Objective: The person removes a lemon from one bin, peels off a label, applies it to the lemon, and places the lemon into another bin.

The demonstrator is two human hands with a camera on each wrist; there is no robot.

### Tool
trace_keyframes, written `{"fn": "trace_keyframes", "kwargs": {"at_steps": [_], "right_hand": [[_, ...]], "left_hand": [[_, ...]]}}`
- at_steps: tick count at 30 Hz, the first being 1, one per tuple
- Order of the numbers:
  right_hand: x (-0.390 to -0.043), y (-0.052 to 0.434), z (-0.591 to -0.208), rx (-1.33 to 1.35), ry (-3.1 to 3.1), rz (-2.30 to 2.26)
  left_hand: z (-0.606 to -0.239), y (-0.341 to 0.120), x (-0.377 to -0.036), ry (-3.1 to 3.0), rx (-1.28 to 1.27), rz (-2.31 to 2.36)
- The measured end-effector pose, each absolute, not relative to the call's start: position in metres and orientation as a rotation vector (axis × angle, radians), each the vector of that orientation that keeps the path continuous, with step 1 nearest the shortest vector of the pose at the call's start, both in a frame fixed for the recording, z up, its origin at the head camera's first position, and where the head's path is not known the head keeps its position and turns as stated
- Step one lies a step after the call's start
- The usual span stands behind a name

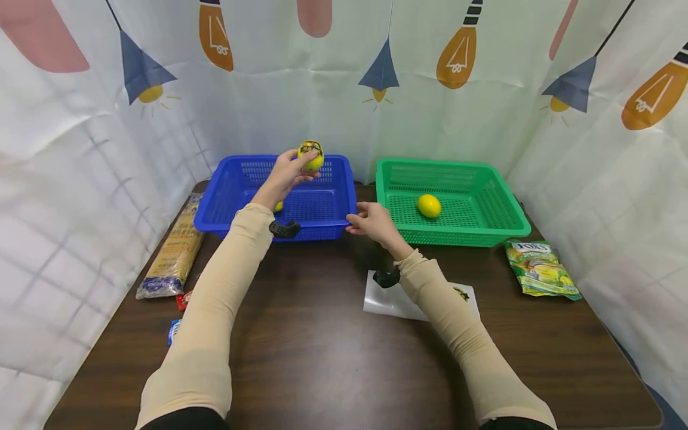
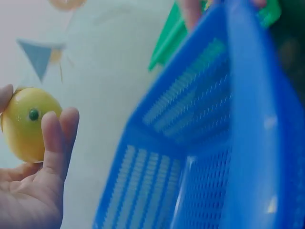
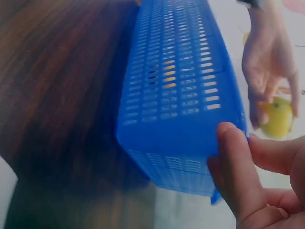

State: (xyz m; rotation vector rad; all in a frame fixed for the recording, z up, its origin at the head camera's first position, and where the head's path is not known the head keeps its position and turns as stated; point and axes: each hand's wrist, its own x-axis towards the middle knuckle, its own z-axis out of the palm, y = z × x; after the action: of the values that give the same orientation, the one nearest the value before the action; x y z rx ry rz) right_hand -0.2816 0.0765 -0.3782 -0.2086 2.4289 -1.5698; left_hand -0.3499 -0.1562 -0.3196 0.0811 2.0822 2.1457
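Left of the blue basket point(image 1: 242, 218) lies a long noodle packet point(image 1: 172, 251), clear of the work; the left hand point(image 1: 285, 174) grasps a yellow lemon point(image 1: 311, 155) in its fingertips above the basket's interior, where a second yellow fruit point(image 1: 278, 206) lies partly hidden by the arm. At the basket's near right corner the right hand point(image 1: 371, 222) pinches the rim. Judgement: hold that rim firm and carry the lemon well above the wall so it does not snag
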Motion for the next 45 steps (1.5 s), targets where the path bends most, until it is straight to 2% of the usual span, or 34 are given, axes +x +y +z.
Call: {"fn": "trace_keyframes", "kwargs": {"at_steps": [10, 22, 30, 39, 45], "right_hand": [[-0.28, 0.072, -0.382, -0.225, 2.41, -1.572], [-0.28, 0.072, -0.377, -0.209, 2.382, -1.576], [-0.28, 0.071, -0.376, -0.204, 2.379, -1.537], [-0.281, 0.073, -0.37, -0.204, 2.418, -1.54], [-0.283, 0.074, -0.374, -0.22, 2.461, -1.491]], "left_hand": [[-0.339, -0.179, -0.375, 2.089, -0.227, 1.993], [-0.357, -0.177, -0.393, 2.214, -0.276, 1.447], [-0.375, -0.178, -0.409, 2.288, -0.112, 0.962], [-0.361, -0.171, -0.402, 2.325, -0.109, 0.945], [-0.368, -0.176, -0.414, 2.361, -0.003, 0.788]]}}
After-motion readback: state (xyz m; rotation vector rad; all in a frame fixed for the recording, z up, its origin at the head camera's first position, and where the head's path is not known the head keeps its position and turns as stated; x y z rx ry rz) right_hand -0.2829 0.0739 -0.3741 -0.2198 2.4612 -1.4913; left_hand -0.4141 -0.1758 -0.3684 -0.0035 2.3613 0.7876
